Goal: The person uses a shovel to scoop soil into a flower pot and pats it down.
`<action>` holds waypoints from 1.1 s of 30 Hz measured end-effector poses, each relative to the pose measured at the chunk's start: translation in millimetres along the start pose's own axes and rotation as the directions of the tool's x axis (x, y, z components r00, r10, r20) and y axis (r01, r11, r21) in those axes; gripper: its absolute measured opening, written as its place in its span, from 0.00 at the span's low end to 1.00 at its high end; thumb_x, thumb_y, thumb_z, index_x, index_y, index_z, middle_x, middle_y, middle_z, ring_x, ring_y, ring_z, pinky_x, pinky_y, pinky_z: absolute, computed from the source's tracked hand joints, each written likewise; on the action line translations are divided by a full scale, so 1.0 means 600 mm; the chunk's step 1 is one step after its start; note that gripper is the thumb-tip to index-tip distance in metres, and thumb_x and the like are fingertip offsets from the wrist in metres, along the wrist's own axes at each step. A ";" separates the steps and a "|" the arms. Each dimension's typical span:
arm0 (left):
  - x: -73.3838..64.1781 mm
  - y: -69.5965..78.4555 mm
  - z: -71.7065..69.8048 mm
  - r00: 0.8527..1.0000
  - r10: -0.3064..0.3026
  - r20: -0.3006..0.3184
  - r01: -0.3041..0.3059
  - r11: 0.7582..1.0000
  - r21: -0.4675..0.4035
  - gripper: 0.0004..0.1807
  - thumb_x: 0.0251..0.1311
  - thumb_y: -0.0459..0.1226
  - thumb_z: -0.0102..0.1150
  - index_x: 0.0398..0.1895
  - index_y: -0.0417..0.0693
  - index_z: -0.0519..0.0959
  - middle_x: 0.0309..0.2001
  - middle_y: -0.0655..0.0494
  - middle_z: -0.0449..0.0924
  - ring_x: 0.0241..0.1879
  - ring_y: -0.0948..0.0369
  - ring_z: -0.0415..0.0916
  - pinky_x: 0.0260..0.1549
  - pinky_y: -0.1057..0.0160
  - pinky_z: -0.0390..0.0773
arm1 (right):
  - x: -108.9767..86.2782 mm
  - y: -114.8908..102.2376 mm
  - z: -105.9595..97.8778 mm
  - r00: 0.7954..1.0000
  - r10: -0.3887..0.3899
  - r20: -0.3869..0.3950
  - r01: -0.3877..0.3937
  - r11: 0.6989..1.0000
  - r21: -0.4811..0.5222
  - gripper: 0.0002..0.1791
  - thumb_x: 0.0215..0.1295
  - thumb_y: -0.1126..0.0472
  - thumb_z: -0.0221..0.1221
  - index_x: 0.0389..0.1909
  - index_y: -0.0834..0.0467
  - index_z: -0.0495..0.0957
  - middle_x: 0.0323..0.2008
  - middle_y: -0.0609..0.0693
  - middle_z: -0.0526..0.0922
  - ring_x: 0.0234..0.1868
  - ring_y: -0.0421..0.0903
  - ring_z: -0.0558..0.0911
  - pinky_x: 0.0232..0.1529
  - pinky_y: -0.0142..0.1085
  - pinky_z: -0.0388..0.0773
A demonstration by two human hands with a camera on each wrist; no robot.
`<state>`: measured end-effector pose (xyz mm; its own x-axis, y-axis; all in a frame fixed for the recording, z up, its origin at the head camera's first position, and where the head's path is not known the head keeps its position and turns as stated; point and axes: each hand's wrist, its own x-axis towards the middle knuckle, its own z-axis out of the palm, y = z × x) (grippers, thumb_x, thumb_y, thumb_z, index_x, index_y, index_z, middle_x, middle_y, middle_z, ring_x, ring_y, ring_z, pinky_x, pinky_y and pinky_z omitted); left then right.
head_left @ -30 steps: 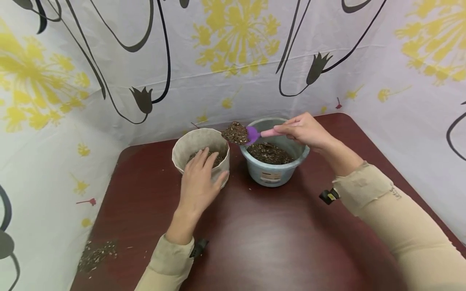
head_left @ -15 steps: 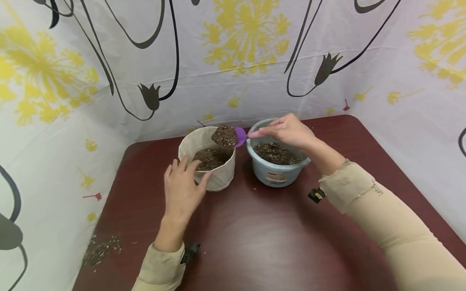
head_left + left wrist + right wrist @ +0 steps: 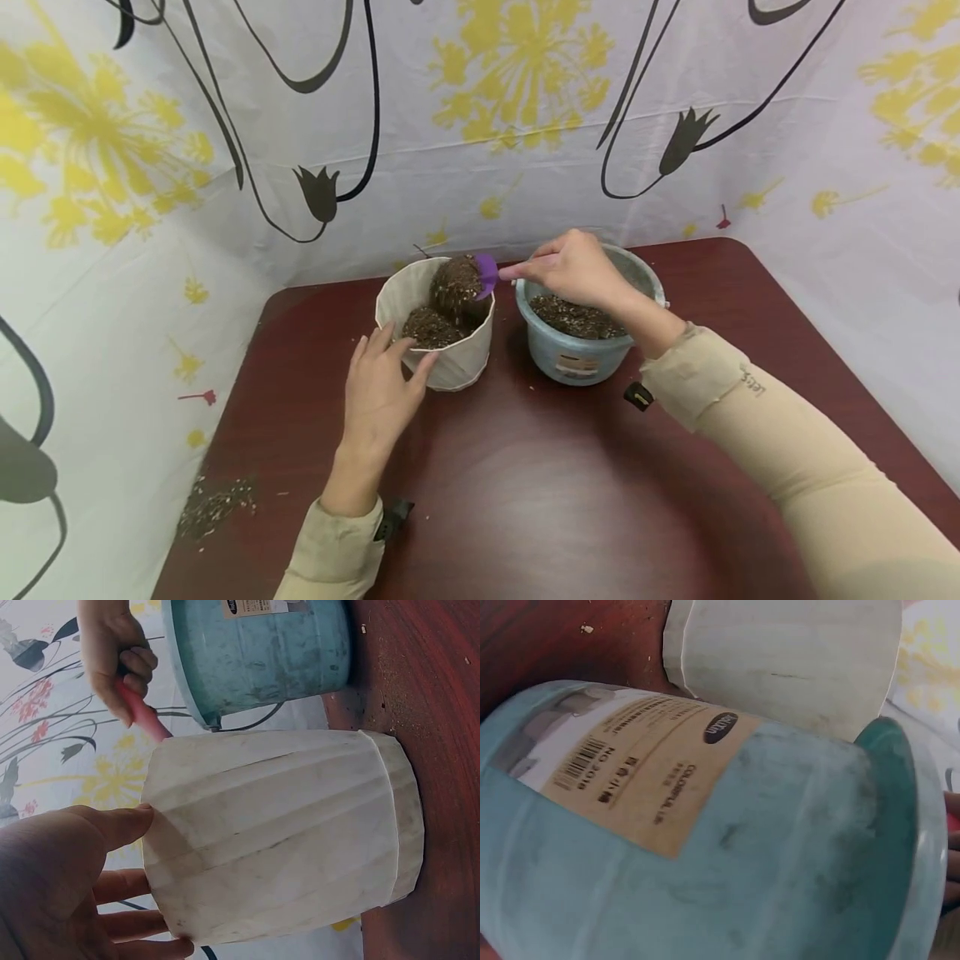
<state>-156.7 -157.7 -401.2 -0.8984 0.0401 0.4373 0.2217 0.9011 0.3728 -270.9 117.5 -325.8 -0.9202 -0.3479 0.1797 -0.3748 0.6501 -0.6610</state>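
Note:
My right hand [image 3: 583, 271] grips the pink handle of a small trowel with a purple blade [image 3: 487, 275]. The blade tips over the white pot [image 3: 456, 368], and dark soil [image 3: 455, 283] slides off it into the pot. More soil [image 3: 431, 327] lies inside. At the pot's near left rim, my left hand [image 3: 378, 396] rests with fingers spread. In the left wrist view, its thumb [image 3: 124, 825] and fingertips touch the rim of the pot [image 3: 277, 832]. Right of the pot stands a light blue bucket [image 3: 573, 360] partly filled with soil, beneath my right forearm.
Spilled soil [image 3: 213, 508] lies on the dark red table [image 3: 525, 492] at the front left. A patterned white curtain [image 3: 420, 100] hangs behind and along both sides of the table. The bucket carries a paper label [image 3: 645, 772] on its side.
The right hand has carried the loaded trowel left from beside the bucket to over the pot and tilted it, so soil now falls. The left hand has shifted from over the pot's opening to its near left rim.

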 end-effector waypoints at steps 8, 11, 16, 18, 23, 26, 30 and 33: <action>0.002 0.007 0.001 1.000 -0.002 0.013 0.003 1.000 -0.005 0.24 0.63 0.50 0.67 0.47 0.37 0.86 0.64 0.35 0.75 0.66 0.39 0.69 0.72 0.45 0.57 | -0.017 -0.027 0.008 0.964 -0.256 -0.068 0.217 0.911 -0.352 0.15 0.68 0.49 0.65 0.40 0.57 0.90 0.29 0.53 0.89 0.24 0.53 0.82 0.31 0.49 0.78; 0.002 0.008 0.001 1.000 0.003 -0.003 -0.003 1.000 0.012 0.24 0.62 0.51 0.68 0.46 0.38 0.86 0.63 0.36 0.76 0.65 0.36 0.70 0.70 0.42 0.62 | -0.028 -0.030 0.014 0.929 -0.363 -0.064 0.294 0.834 -0.467 0.13 0.68 0.51 0.65 0.31 0.56 0.85 0.21 0.53 0.84 0.23 0.56 0.82 0.25 0.52 0.78; 0.005 0.012 0.002 0.999 0.019 -0.028 -0.018 0.999 0.048 0.24 0.60 0.53 0.69 0.45 0.42 0.87 0.60 0.39 0.79 0.65 0.38 0.69 0.65 0.41 0.65 | -0.037 -0.027 0.021 0.842 -0.532 -0.093 0.399 0.729 -0.557 0.14 0.65 0.56 0.66 0.23 0.56 0.75 0.14 0.48 0.72 0.18 0.55 0.78 0.17 0.50 0.74; 0.006 0.015 0.004 0.999 0.022 -0.027 -0.021 0.998 0.056 0.23 0.60 0.53 0.68 0.45 0.43 0.87 0.60 0.40 0.79 0.66 0.39 0.69 0.66 0.40 0.64 | -0.038 -0.024 0.019 0.823 -0.555 -0.122 0.415 0.733 -0.539 0.13 0.65 0.57 0.66 0.24 0.57 0.77 0.14 0.49 0.74 0.18 0.56 0.78 0.16 0.50 0.73; 0.009 0.022 0.010 0.999 0.027 -0.020 -0.025 0.998 0.058 0.25 0.60 0.53 0.68 0.51 0.45 0.85 0.61 0.43 0.79 0.66 0.41 0.68 0.70 0.38 0.56 | -0.038 -0.018 0.003 0.844 -0.502 -0.190 0.399 0.824 -0.403 0.10 0.65 0.56 0.67 0.35 0.60 0.88 0.27 0.54 0.89 0.17 0.53 0.79 0.21 0.48 0.75; 0.013 0.027 0.014 0.999 0.041 -0.011 -0.041 0.998 0.042 0.27 0.60 0.53 0.68 0.56 0.45 0.83 0.63 0.42 0.77 0.67 0.42 0.67 0.71 0.38 0.54 | -0.038 -0.013 -0.011 0.892 -0.406 -0.200 0.334 0.889 -0.312 0.12 0.66 0.53 0.67 0.40 0.57 0.90 0.34 0.51 0.90 0.20 0.47 0.82 0.26 0.44 0.78; 0.018 0.036 0.019 0.998 0.065 -0.001 -0.065 0.998 0.017 0.27 0.61 0.52 0.68 0.56 0.45 0.83 0.64 0.41 0.76 0.68 0.40 0.67 0.70 0.39 0.57 | -0.042 -0.003 -0.032 0.958 -0.212 -0.194 0.178 0.968 -0.175 0.12 0.67 0.46 0.66 0.44 0.46 0.91 0.34 0.43 0.90 0.31 0.43 0.86 0.36 0.41 0.79; 0.022 0.043 0.024 0.996 0.085 0.001 -0.085 0.996 -0.012 0.25 0.61 0.50 0.68 0.55 0.45 0.83 0.64 0.41 0.77 0.67 0.39 0.68 0.68 0.40 0.61 | -0.049 0.010 -0.047 0.975 -0.102 -0.199 0.083 0.992 -0.098 0.13 0.66 0.43 0.66 0.43 0.43 0.91 0.37 0.44 0.90 0.40 0.45 0.88 0.43 0.42 0.80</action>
<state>-168.3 -127.6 -397.5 -0.8768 0.1175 0.4664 0.3021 0.8890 0.3441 -249.2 150.8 -314.5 -0.8813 -0.2706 0.3875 -0.4596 0.6821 -0.5688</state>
